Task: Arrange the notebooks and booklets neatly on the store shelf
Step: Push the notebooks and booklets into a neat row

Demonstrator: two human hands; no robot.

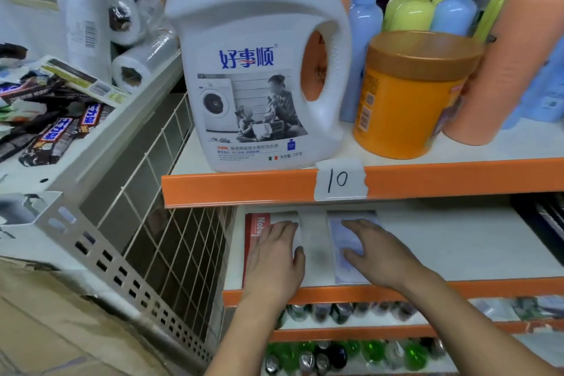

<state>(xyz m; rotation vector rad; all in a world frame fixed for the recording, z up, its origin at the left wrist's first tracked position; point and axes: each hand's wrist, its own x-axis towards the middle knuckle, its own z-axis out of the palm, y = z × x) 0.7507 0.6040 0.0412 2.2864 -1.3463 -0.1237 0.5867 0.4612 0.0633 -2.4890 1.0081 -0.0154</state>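
A red-and-white notebook (255, 232) lies flat at the left end of the white middle shelf (457, 247). My left hand (276, 256) rests on it with fingers extended and flat. To its right, a pale lavender booklet (341, 265) lies flat, reaching the shelf's front edge. My right hand (375, 249) rests on that booklet with fingers spread. A narrow gap of bare shelf separates the two items.
Above, an orange-edged shelf (244, 188) with a "10" label (340, 180) carries a white detergent jug (259, 70), an orange tub (412, 94) and coloured bottles. A wire side panel (171, 223) stands left. Lower shelves hold green bottles (351, 351). A dark object (543, 217) lies far right.
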